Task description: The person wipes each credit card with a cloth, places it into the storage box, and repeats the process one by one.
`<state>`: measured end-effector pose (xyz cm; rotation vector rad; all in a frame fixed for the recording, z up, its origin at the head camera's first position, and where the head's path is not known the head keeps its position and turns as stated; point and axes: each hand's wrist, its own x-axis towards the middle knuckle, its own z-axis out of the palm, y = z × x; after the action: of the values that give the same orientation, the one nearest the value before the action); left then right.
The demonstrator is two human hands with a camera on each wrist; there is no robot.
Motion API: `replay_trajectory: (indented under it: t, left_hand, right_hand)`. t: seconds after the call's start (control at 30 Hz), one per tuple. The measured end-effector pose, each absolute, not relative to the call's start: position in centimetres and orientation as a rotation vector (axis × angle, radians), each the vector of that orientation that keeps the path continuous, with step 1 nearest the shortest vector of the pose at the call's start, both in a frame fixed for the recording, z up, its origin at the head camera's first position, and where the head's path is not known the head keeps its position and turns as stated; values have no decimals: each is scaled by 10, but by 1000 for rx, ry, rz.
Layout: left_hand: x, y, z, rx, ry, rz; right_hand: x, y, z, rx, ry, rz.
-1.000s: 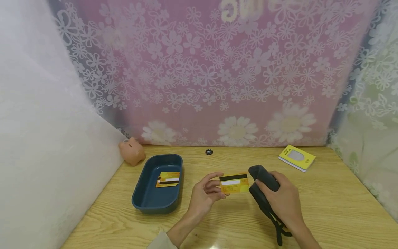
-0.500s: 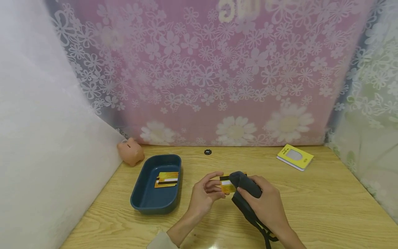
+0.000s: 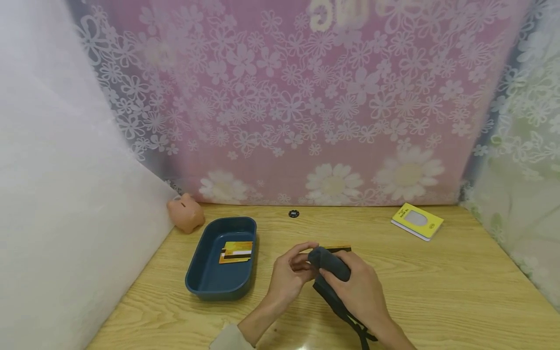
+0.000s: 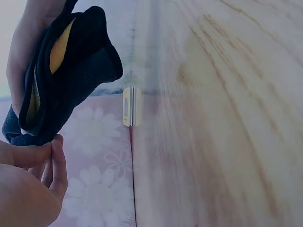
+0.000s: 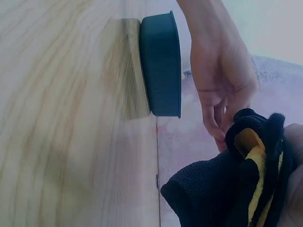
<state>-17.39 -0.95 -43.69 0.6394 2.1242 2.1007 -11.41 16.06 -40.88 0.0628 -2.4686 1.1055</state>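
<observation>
My left hand [image 3: 283,281] pinches a yellow bank card [image 3: 343,247] by its left end above the table. Only a strip of the card's top edge with its black stripe shows, since a folded dark cloth [image 3: 330,266] covers the rest. My right hand [image 3: 362,289] grips this cloth and holds it over the card, close to the left fingertips. In the right wrist view, yellow lining shows inside the dark cloth [image 5: 208,189], and thin edging dangles from it in the head view. The left wrist view has the cloth [image 4: 80,61] just above the left thumb and fingers.
Left of the hands stands a blue tray [image 3: 218,295] with several yellow cards [image 3: 236,246] in it. Behind it sits a piggy bank [image 3: 185,213]. A black poker chip [image 3: 293,214] and a yellow booklet [image 3: 417,221] lie towards the back of the wooden table [image 3: 472,272].
My right hand has moved left with the cloth, from beside the card's right end to over its left part. The left hand has stayed nearly still.
</observation>
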Motion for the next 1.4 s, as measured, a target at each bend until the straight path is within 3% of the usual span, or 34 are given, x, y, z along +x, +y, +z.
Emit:
replay_trajectory:
  t: [0.97,1.4]
  left_hand:
    - [-172,-15,-438,567,2096,2115]
    - [-177,-14,-443,581,2017,2165]
  right_hand:
    - [-119,229,-412,-175,-2397,1043]
    - [-110,198,-406,30,-2377,1093]
